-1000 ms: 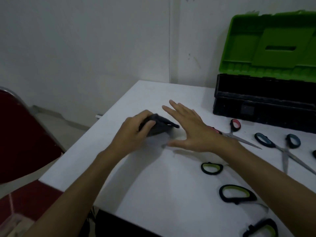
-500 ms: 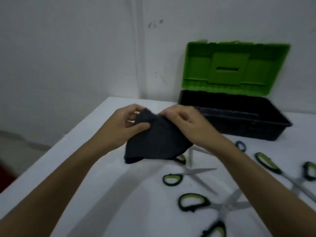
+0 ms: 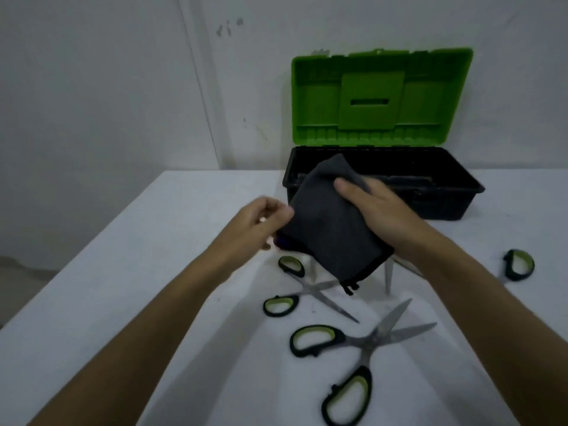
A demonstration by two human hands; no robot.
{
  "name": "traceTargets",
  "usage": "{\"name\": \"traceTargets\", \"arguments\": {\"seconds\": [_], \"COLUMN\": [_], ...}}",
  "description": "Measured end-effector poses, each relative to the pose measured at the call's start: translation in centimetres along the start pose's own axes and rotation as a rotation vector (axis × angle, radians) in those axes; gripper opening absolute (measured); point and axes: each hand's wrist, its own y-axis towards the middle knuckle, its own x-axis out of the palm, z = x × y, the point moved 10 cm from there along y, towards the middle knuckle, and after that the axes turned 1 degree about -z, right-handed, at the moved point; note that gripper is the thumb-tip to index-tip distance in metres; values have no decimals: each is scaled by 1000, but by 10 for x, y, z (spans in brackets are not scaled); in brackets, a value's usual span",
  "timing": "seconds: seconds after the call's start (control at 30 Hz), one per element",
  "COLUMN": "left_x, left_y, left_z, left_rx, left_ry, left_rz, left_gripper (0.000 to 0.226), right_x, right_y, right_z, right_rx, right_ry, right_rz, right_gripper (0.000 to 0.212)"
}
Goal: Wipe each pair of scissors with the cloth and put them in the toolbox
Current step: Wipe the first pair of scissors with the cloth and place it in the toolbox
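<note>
The right hand (image 3: 382, 216) grips the dark grey cloth (image 3: 332, 229), thumb lying across its upper face and the other fingers hidden beneath it, so the cloth drapes down from that hand above the table (image 3: 107, 302). The left hand (image 3: 258, 224) is loosely curled, its fingertips pinching the cloth's left edge. Both hands hold the cloth in the air in front of the toolbox (image 3: 445, 192), which sits at the back of the table with its green lid (image 3: 381, 96) standing open.

Below the cloth, 2 pairs of green-and-black-handled scissors lie open on the table: a smaller pair (image 3: 307, 290) just under the cloth's lower corner, and a larger pair (image 3: 362, 342) nearer the camera. A blade tip (image 3: 388, 276) shows beside the right wrist, its handles hidden. Another green-and-black handle (image 3: 519, 265) lies well to the right, partly behind the right forearm.
</note>
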Motion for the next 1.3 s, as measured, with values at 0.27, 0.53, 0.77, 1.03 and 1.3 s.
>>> {"name": "traceTargets", "arguments": {"seconds": [0.27, 0.53, 0.77, 1.03, 1.3], "left_x": [56, 62, 55, 51, 17], "left_y": [-7, -19, -30, -40, -34], "left_z": [-33, -38, -38, -46, -24], "left_rx": [154, 140, 117, 12, -23], "left_ry": [717, 994, 877, 872, 584], "left_rz": [-371, -370, -394, -468, -273], "left_gripper": [56, 46, 18, 39, 17], "right_x": [-27, -21, -16, 0, -8], "right_y": [-13, -21, -26, -15, -9], "right_z": [49, 55, 67, 46, 15], "right_rx": [385, 456, 572, 387, 153], "right_ry": [64, 91, 24, -96, -286], "right_rz": [113, 102, 4, -120, -40], "right_gripper": [51, 32, 40, 18, 34]}}
